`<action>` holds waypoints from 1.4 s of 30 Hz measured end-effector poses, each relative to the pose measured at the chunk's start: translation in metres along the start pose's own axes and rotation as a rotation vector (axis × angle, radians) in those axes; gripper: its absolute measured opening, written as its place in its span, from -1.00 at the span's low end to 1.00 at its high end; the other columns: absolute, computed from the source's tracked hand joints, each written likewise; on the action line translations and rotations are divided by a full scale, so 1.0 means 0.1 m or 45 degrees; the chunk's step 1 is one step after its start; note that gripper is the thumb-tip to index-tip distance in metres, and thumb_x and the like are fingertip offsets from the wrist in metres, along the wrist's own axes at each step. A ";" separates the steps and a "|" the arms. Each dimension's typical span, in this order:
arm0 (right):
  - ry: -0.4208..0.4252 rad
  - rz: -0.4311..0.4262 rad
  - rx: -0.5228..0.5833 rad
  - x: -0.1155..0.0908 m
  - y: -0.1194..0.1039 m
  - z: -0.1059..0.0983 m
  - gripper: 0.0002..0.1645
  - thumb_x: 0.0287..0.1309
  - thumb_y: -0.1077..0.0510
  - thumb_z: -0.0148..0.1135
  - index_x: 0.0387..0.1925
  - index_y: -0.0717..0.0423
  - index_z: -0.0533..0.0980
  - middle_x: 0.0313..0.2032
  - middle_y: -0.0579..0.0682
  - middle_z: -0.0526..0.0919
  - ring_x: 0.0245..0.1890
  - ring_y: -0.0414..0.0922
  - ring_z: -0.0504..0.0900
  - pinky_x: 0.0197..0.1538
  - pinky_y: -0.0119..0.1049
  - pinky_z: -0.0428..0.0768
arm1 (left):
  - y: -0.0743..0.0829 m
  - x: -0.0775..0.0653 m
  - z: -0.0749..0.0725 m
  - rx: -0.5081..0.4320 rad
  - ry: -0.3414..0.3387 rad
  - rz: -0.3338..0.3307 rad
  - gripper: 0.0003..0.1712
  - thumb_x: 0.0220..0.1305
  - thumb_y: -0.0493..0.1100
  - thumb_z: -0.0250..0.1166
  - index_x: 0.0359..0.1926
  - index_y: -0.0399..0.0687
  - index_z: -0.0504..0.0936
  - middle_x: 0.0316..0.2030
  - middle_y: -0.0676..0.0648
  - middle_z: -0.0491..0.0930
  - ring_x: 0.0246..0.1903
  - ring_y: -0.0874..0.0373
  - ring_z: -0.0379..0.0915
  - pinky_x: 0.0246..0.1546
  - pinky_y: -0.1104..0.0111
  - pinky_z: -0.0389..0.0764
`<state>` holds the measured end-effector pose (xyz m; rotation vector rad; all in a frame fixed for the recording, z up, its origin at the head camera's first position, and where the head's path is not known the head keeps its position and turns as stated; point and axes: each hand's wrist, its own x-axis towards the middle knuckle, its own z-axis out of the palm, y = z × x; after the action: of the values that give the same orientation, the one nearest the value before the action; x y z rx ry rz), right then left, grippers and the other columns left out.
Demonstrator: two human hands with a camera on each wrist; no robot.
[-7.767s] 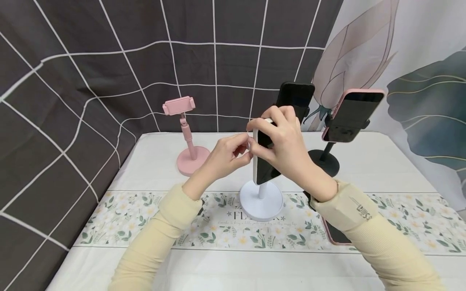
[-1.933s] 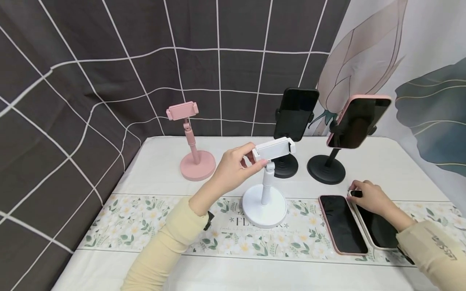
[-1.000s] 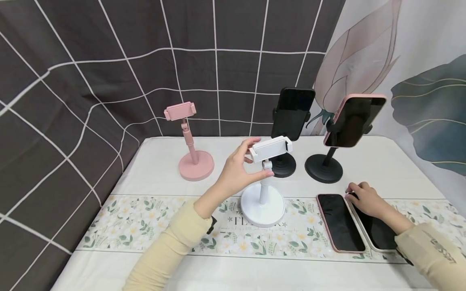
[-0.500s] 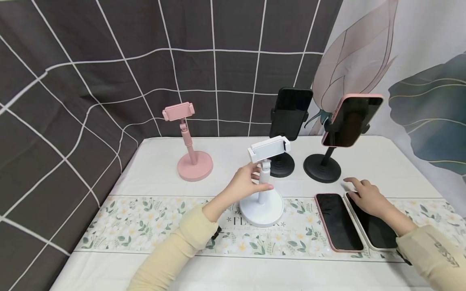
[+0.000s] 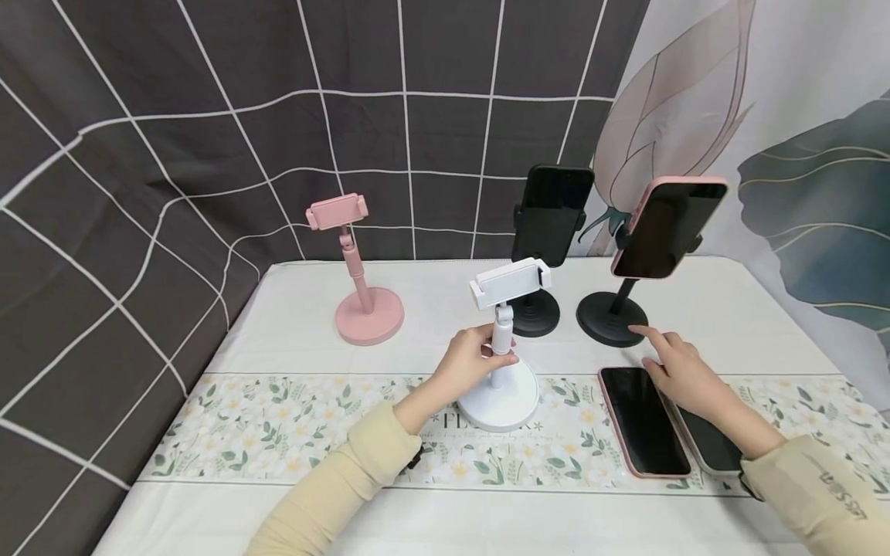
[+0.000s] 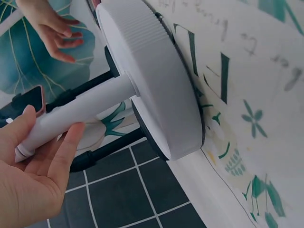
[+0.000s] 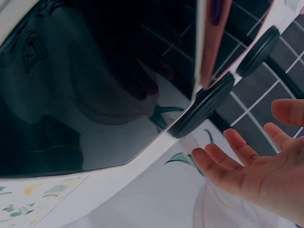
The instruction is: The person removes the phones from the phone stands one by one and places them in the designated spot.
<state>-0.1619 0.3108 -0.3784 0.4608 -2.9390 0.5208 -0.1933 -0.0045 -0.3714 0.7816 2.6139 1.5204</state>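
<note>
A white phone stand with a round base stands upright mid-table, its clamp holding no phone. My left hand grips the stand's post below the clamp, thumb in front and fingers behind; the left wrist view shows this hand around the post. Over a white-edged phone lying screen up, my right hand hovers with loosely extended fingers. In the right wrist view that hand holds nothing and is apart from the phone.
A pink-edged phone lies left of the white-edged one. Behind are a black stand bearing a pink phone and another black stand bearing a black phone. A pink stand with a bare clamp is back left.
The white-edged phone went from the white stand to the table at right. My left hand slid from the clamp down to the post. My right hand released the phone and rose off it.
</note>
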 end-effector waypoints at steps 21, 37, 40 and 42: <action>-0.024 -0.096 0.034 -0.04 -0.19 0.10 -0.45 0.09 0.34 0.03 0.15 0.22 0.20 -0.06 0.50 0.36 -0.11 0.41 0.33 -0.22 0.35 0.40 | -0.28 0.63 -0.62 0.100 0.347 -0.121 -0.77 0.05 -0.28 0.26 -0.22 -0.26 0.52 -0.16 -0.27 0.61 -0.18 0.03 0.51 -0.11 0.23 0.59; 0.038 -0.207 0.050 0.01 -0.30 0.11 -0.45 0.03 0.41 0.06 0.12 0.18 0.24 -0.01 0.42 0.37 -0.08 0.35 0.35 -0.14 0.35 0.35 | -0.51 0.85 -0.67 0.103 0.476 -0.244 -0.73 0.01 -0.31 0.28 -0.20 -0.29 0.54 -0.13 -0.29 0.61 -0.17 -0.04 0.50 -0.08 0.12 0.52; 0.019 -0.167 0.074 0.03 -0.33 0.08 -0.45 0.07 0.39 0.04 0.14 0.17 0.22 -0.02 0.44 0.36 -0.08 0.37 0.33 -0.16 0.35 0.37 | -0.54 0.86 -0.68 0.116 0.461 -0.276 -0.72 0.03 -0.29 0.28 -0.18 -0.27 0.53 -0.10 -0.28 0.60 -0.17 -0.03 0.49 -0.07 0.12 0.51; 0.017 -0.157 0.099 0.06 -0.35 0.06 -0.45 0.08 0.38 0.02 0.15 0.17 0.21 -0.04 0.44 0.37 -0.08 0.36 0.32 -0.16 0.34 0.37 | -0.54 0.86 -0.68 0.142 0.446 -0.292 -0.69 0.05 -0.26 0.27 -0.14 -0.26 0.51 -0.09 -0.27 0.59 -0.17 -0.02 0.49 -0.07 0.13 0.52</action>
<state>-0.1564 0.2757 -0.3719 0.6404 -2.8622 0.6207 -0.3087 -0.0442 -0.3602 0.2179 2.9260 1.5783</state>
